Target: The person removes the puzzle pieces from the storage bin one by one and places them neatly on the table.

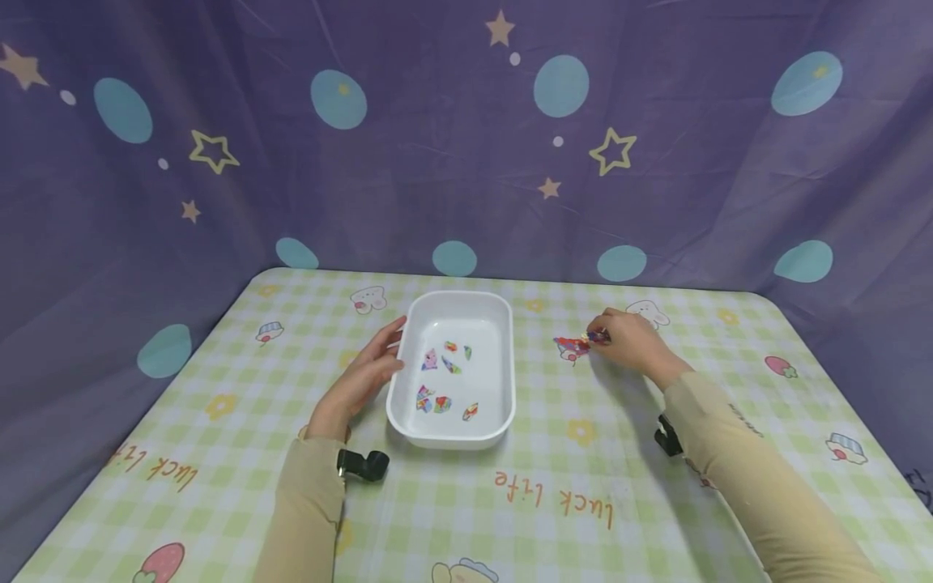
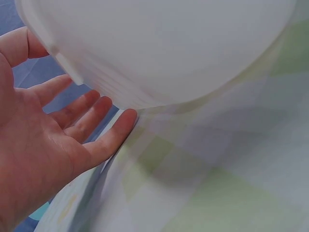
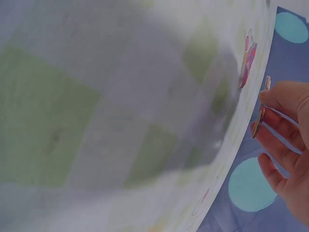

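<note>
A white rectangular tray point(image 1: 452, 441) stands on the table, with several small irregular flat pieces inside, printed in bright colours; one piece point(image 1: 430, 359) bears a pink figure. Along the tray's left side lies my left hand point(image 1: 362, 374), its fingers fairly straight and touching the outer wall. In the left wrist view that hand point(image 2: 53, 116) is spread beside the tray point(image 2: 169, 53). To the tray's right, my right hand point(image 1: 632, 342) pinches a thin printed puzzle piece point(image 3: 259, 118) between thumb and fingers. Just left of it, another colourful piece point(image 1: 571, 346) lies on the tablecloth.
A green-and-white checked tablecloth point(image 1: 554, 534) with printed cartoons and lettering covers the table. Behind it hangs a purple curtain point(image 1: 452, 162) with stars and blue ovals. Dark camera mounts sit at the left wrist point(image 1: 363, 465) and right wrist point(image 1: 666, 437).
</note>
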Available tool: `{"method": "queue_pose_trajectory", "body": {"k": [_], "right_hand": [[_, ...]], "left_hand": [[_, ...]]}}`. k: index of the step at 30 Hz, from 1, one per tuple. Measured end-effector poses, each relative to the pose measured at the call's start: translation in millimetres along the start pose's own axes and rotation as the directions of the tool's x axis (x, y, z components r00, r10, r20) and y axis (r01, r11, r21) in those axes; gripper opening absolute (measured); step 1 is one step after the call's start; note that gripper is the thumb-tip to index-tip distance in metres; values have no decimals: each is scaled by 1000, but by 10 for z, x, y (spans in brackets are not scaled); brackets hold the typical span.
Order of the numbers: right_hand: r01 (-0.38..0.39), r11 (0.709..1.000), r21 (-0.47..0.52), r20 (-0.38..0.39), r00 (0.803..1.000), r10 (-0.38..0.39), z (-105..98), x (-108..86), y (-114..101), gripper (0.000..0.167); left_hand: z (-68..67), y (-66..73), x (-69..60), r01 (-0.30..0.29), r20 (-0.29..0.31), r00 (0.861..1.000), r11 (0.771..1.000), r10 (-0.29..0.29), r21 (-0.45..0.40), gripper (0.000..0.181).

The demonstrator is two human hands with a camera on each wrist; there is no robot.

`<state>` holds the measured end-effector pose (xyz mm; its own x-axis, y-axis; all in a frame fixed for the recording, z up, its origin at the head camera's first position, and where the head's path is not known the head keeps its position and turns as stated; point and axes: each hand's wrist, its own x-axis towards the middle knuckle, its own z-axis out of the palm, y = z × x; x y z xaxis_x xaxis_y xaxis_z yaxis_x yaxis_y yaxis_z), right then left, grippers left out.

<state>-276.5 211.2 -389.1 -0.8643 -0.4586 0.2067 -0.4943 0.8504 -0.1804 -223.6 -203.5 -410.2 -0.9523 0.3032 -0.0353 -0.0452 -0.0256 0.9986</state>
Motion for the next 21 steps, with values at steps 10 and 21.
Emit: {"method": "queue_pose_trajectory", "body": {"k": [10,21], "right_hand": [[-18,1000,-18,25,1000,19,45,-62,118,18],[-6,1000,-20,6,1000,6,101,-91,175,16]], "left_hand": [[-1,-6,-9,2,-7,1000,1000,-2,0,73],[64,122,-62,18,-8,1000,1000,-18,5,72]]}}
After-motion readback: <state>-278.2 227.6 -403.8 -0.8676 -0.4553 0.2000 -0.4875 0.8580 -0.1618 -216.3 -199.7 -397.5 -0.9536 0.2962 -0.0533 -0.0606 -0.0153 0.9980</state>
